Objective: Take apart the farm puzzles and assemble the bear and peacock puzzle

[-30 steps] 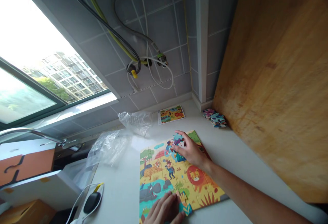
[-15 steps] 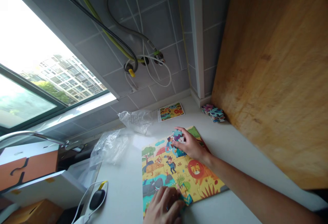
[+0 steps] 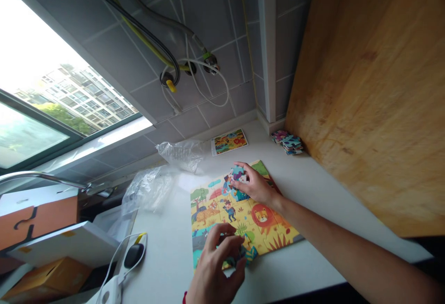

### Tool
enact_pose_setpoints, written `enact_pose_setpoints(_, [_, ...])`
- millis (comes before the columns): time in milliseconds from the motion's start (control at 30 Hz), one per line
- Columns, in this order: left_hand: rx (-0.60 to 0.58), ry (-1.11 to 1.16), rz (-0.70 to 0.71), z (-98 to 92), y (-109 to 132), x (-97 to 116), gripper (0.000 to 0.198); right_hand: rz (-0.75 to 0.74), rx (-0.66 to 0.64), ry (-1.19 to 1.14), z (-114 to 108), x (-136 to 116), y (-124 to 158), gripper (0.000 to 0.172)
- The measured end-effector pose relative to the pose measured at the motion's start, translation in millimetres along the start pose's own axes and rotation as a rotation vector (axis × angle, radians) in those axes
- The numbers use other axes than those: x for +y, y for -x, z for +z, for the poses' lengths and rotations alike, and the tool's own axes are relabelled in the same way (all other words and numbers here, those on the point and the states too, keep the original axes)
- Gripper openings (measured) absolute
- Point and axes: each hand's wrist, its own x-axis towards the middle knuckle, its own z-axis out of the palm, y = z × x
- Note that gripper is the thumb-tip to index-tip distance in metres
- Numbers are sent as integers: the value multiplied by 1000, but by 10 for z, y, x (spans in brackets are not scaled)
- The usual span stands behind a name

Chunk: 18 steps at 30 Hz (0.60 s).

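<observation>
A colourful animal jigsaw puzzle [image 3: 267,230] lies flat on the white counter [image 3: 313,193]. My right hand [image 3: 255,186] rests at its far edge, fingers curled round a small stack of loose puzzle pieces [image 3: 238,175]. My left hand [image 3: 217,267] hovers over the puzzle's near left corner, thumb and fingers pinched on the puzzle there; what exactly they grip is hard to make out.
A pile of spare pieces [image 3: 288,142] sits in the far corner by a big wooden board [image 3: 375,86]. A small reference picture [image 3: 229,141] and crumpled plastic bags [image 3: 181,153] lie behind the puzzle. Boxes [image 3: 41,230], a black mouse [image 3: 134,255] and a tap [image 3: 45,179] stand left.
My left hand has lifted from lying flat on the puzzle's near corner into a raised pinch. The right hand has kept its stack of pieces. The view has shifted slightly.
</observation>
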Motion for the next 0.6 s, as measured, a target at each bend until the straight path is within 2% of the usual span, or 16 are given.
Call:
enact_pose_setpoints(133, [-34,-62,8,132,-13,61,31,12,3,17,-12,-9,3,65])
enact_pose_setpoints(233, [-42,-162,35,198,8,45,41,22,-5,13,-11,-14,2,66])
enact_pose_setpoints(367, [-41,-321,36,191,65,-10,53,8,0,27,-9,-41,9,64])
enact_pose_setpoints(467, [-42,-366,42,166,73,-13,46,16,-6,33,-10,-55,15,64])
enact_pose_setpoints(600, [4,-393,176,160,32,37,32,12,0,33,-10,-48,18,64])
